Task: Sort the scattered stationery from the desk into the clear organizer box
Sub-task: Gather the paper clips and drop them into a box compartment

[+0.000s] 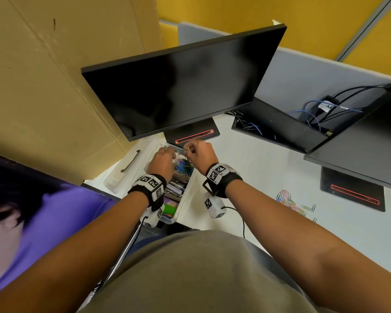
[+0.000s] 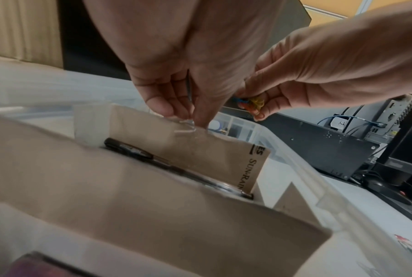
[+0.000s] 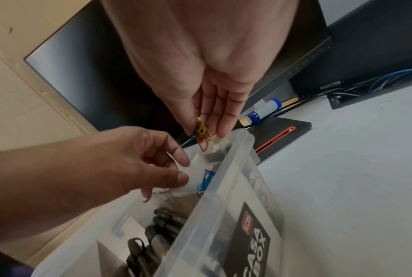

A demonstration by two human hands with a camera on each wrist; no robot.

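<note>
The clear organizer box stands on the white desk in front of me, with markers in one compartment and a heap of coloured paper clips at its far end. My right hand pinches a small bunch of yellow, orange and blue paper clips just above that far end. My left hand pinches the edge of a clear plastic bag that holds blue clips and sits inside the box. In the left wrist view, my left hand grips the bag's rim.
Loose coloured paper clips lie on the desk to the right. The box lid rests to the left. A monitor and its base stand just behind the box. A glue stick lies on the base. Brown cardboard dividers split the box.
</note>
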